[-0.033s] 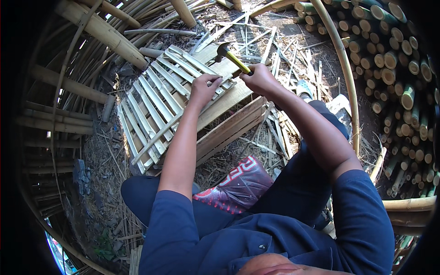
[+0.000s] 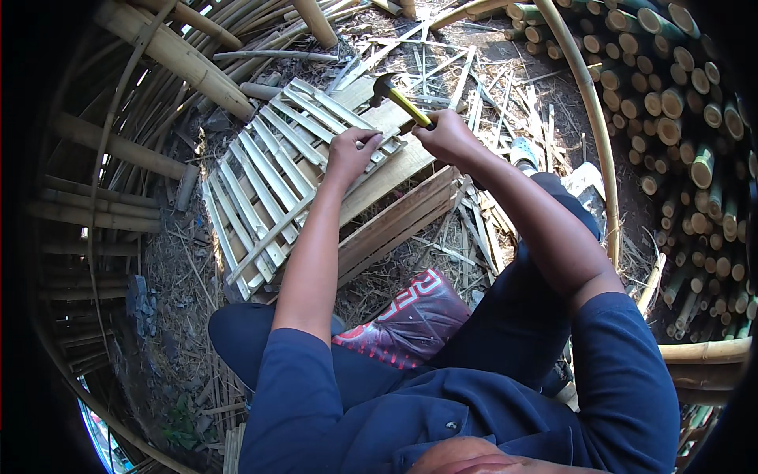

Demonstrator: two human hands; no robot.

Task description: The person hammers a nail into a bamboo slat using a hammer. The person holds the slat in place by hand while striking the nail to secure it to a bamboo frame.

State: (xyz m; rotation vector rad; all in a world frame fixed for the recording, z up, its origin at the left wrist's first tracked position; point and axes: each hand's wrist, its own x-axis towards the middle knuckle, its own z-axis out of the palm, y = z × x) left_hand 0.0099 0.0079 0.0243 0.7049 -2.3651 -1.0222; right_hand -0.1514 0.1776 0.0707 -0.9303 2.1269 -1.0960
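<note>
A hammer [image 2: 401, 100] with a dark claw head and a yellow-and-black handle is gripped in my right hand [image 2: 448, 136]. Its head is raised over the far right part of a slatted bamboo panel [image 2: 272, 158]. My left hand [image 2: 353, 153] rests at the panel's right end, thumb and fingers pinched together. Whatever they pinch is too small to make out. Pale split strips form the panel, crossed by a longer strip [image 2: 272, 235] along its near side. Beneath it is a low wooden bench [image 2: 395, 172] with a plank top and boarded side.
Cut bamboo poles [image 2: 671, 103] are stacked at the right, behind a curved bamboo pole [image 2: 588, 87]. Bamboo framing [image 2: 181, 59] encloses the left side. Split strips and shavings [image 2: 482, 87] litter the ground beyond the bench. A dark printed cloth [image 2: 407, 324] lies between my legs.
</note>
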